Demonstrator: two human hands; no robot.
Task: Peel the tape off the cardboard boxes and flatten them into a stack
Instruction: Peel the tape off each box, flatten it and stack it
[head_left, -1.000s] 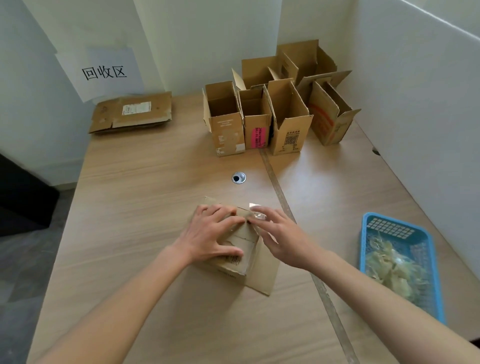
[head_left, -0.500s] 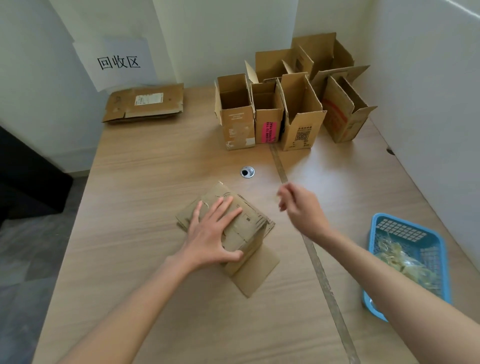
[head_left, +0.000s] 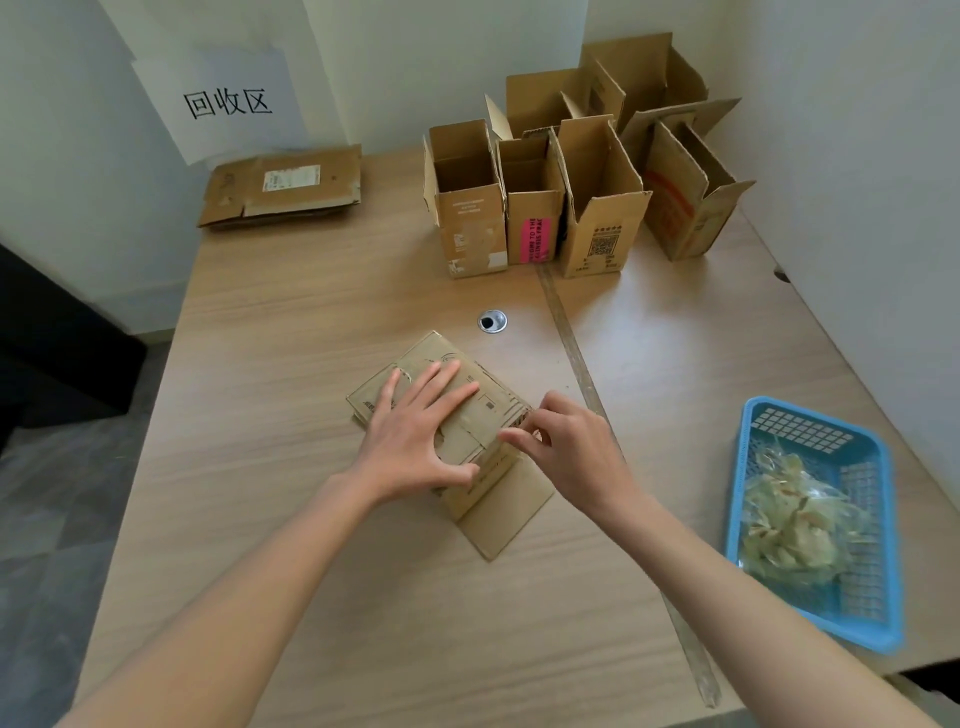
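Nearest the camera, both bare forearms reach over the wooden table (head_left: 291, 332) toward a small cardboard box (head_left: 470, 441) lying on its side in the middle of the tabletop, partly squashed, with one loose flap spread flat on the table toward the person. The left hand (head_left: 415, 441) lies on top of the box with its fingers straight and spread, pressing down on the upper panel. The right hand (head_left: 569, 449) sits at the box's right edge with its fingertips curled in and pinched at that edge; whether it grips tape or only cardboard cannot be told. To the right, near the table's edge, a blue plastic basket (head_left: 883, 618) holds a heap of crumpled clear tape (head_left: 789, 525). Just beyond the box a round metal grommet (head_left: 492, 320) is set into the tabletop. Farther back, a cluster of open cardboard boxes (head_left: 571, 192) stands upright near the far right corner. At the far left, flattened cardboard (head_left: 283, 187) lies in a low stack against the wall, below a paper sign (head_left: 226, 101) with printed characters.
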